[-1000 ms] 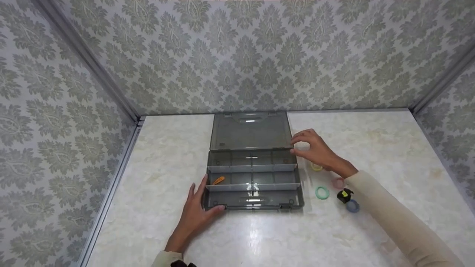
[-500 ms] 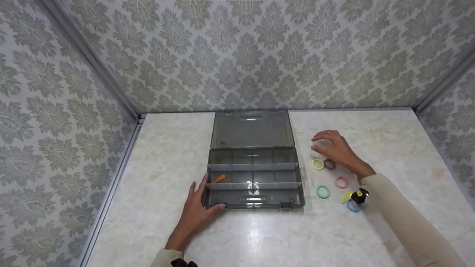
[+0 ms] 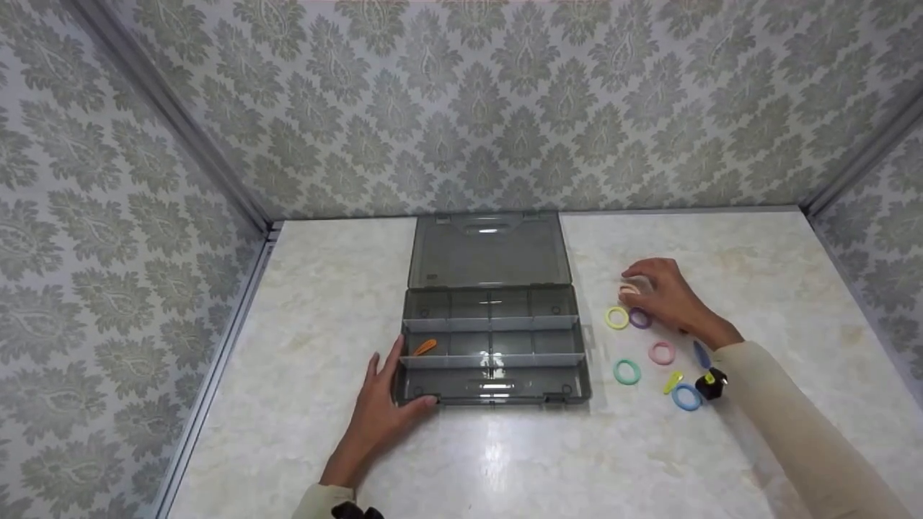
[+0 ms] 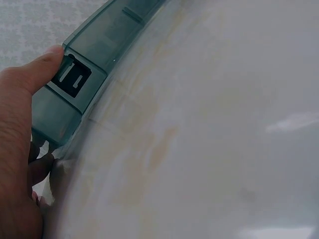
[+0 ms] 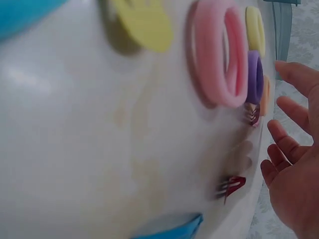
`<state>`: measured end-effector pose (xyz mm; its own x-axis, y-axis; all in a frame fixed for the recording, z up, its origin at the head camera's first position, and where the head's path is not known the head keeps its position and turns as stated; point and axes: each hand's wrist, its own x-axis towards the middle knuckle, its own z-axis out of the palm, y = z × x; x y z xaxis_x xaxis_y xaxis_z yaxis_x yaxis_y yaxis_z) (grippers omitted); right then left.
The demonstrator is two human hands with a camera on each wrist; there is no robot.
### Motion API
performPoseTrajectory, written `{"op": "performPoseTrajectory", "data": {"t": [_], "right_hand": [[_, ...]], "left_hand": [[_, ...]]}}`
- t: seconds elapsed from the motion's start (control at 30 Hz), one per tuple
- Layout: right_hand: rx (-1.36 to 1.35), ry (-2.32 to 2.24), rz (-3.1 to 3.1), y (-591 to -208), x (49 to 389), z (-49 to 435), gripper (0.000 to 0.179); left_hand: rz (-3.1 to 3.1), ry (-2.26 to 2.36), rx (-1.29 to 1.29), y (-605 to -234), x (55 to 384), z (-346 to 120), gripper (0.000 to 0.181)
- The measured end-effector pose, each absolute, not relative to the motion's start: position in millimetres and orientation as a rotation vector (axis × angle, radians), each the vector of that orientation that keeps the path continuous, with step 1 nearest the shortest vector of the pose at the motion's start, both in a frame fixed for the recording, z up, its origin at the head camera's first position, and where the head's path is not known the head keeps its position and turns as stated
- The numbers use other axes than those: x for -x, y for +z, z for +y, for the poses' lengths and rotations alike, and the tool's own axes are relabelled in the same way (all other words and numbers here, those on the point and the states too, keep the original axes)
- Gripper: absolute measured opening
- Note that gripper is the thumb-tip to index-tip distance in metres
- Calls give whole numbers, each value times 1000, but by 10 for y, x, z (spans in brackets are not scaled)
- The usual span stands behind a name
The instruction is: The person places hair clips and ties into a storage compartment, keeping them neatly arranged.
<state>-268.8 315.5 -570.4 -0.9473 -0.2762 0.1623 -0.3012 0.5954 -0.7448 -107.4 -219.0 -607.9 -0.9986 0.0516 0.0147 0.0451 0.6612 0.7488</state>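
My left hand (image 3: 381,407) rests at the near left corner of a grey see-through compartment box (image 3: 494,341). Its thumb lies against a front latch (image 4: 72,75); the spread fingers lie along the side wall. An orange hair clip (image 3: 425,347) sits in the middle row, at the left end. Right of the box, my right hand (image 3: 670,299) hovers low, thumb and fingers apart around a peach hair tie (image 3: 629,290). The right wrist view shows that tie beyond the loosely bent fingers. Yellow (image 3: 616,318) and purple (image 3: 639,318) hair ties lie just below the hand.
Pink (image 3: 661,353), green (image 3: 627,372) and blue (image 3: 686,397) hair ties lie nearer the front. Beside them are a yellow hair clip (image 3: 673,382) and a blue clip (image 3: 701,354). Small dark red toothed pieces (image 5: 234,185) lie beneath the right hand. The box lid (image 3: 490,250) lies back toward the wall.
My right hand has moved from the box's right edge rightward to the peach hair tie, uncovering the purple tie and the clips. My left hand has stayed at the box corner.
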Motion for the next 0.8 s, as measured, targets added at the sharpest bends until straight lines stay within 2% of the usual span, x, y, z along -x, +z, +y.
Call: {"op": "performPoseTrajectory", "data": {"t": [0.4, 0.8], "right_hand": [[-493, 1194, -2861, -5729, 2635, 3216, 39], [-456, 1141, -2833, -5731, 2653, 3164, 26]], "left_hand": [[2854, 1264, -70, -6056, 1070, -2178, 115], [2894, 1274, -129, -6091, 1085, -2177, 114]]}}
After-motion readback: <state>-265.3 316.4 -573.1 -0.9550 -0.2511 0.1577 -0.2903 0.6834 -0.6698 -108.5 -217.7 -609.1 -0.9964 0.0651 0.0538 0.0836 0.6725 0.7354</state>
